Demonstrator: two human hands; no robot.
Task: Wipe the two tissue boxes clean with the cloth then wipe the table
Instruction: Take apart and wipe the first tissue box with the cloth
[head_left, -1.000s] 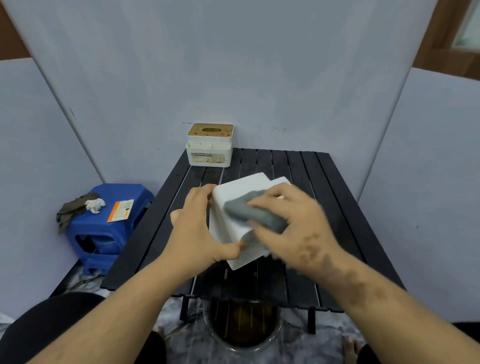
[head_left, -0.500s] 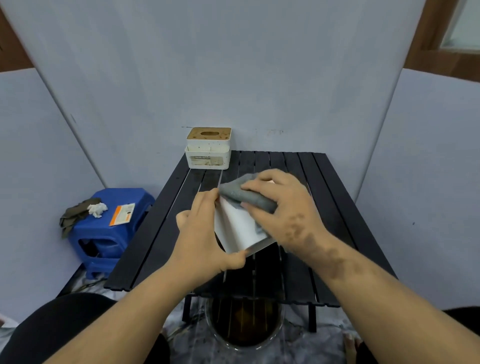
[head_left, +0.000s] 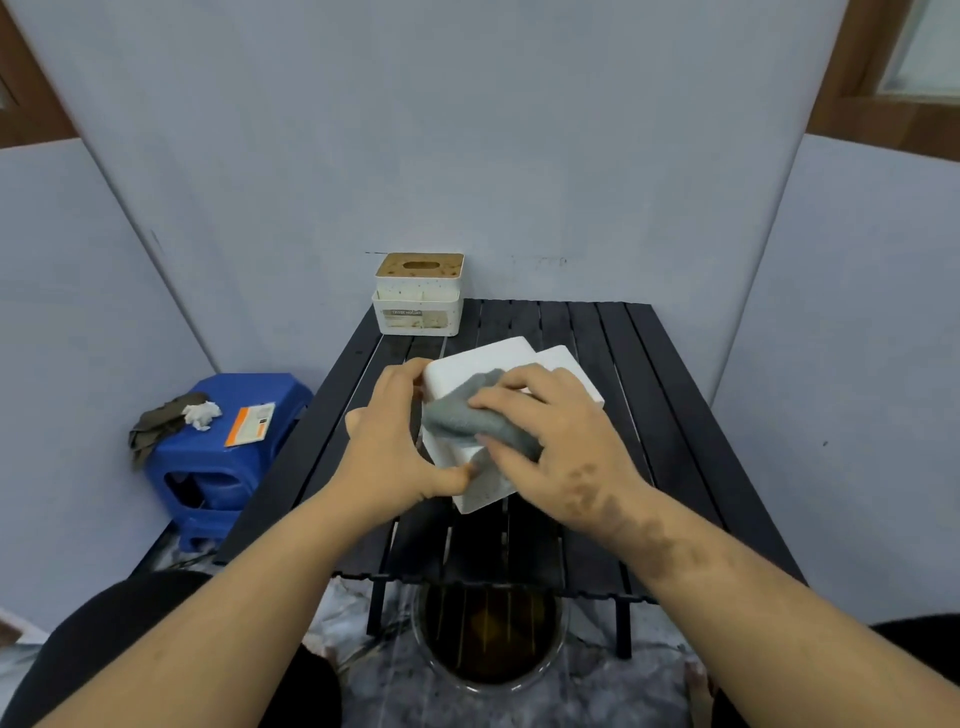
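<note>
Gripping the white tissue box (head_left: 483, 366) with your left hand (head_left: 395, 447), you had the thumb hooked under its near corner and the fingers curled over its left edge, the box tilted up off the black slatted table (head_left: 670, 415). Your right hand (head_left: 561, 441) was closed down on the grey cloth (head_left: 457, 415), bunching it and pressing it against the box's near face, fingers spread across the top of the cloth. Box and hands sat over the middle of the table. Second tissue box (head_left: 418, 294), white with a brown slotted lid, stood upright at the far left corner of the table against the grey wall, well apart from your hands. Left of the table, blue plastic stool (head_left: 218, 462) held a dark rag (head_left: 156, 423), a crumpled white tissue (head_left: 201, 414) and an orange-and-white card (head_left: 250, 423). Round dark bin (head_left: 488, 639) sat on the floor under the table's near edge.
</note>
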